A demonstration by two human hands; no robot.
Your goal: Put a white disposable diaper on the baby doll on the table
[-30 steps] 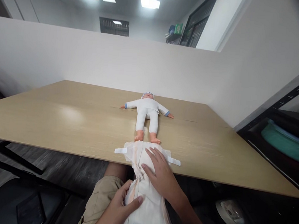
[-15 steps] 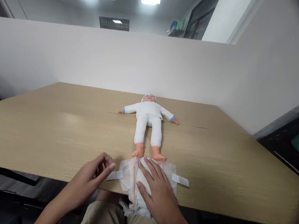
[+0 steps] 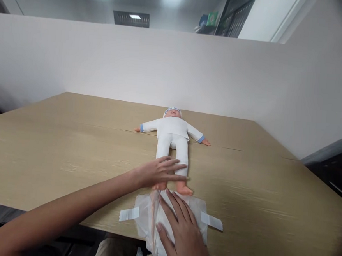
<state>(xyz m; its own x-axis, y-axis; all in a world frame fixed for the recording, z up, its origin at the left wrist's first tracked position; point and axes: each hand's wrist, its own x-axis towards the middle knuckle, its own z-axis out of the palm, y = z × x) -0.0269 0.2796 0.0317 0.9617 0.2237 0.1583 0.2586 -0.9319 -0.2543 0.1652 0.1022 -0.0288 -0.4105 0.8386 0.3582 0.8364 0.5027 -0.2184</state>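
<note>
Reaching across from the nine o'clock side, the left hand [image 3: 159, 171] lies open, fingers stretched flat over the lower legs of the small baby doll in a white sleepsuit with blue cuffs [image 3: 172, 138], gripping nothing that I can make out. That doll lies on its back toward twelve o'clock on the pale wooden table [image 3: 70, 148], arms spread, bare feet pointing at the near edge. At six o'clock the right hand [image 3: 181, 232] is spread palm-down, fingers open, pressing the white disposable diaper with two sticky side tabs [image 3: 171, 213], which sits just below the doll's feet and hangs partly over the table edge. To do this well, I'd say the pressing hand should keep the diaper flat and square, tabs out at three and nine o'clock, while the other hand closes gently around both ankles rather than just resting on them. A slack hold could let the diaper slip off the edge or bunch up under the feet.
</note>
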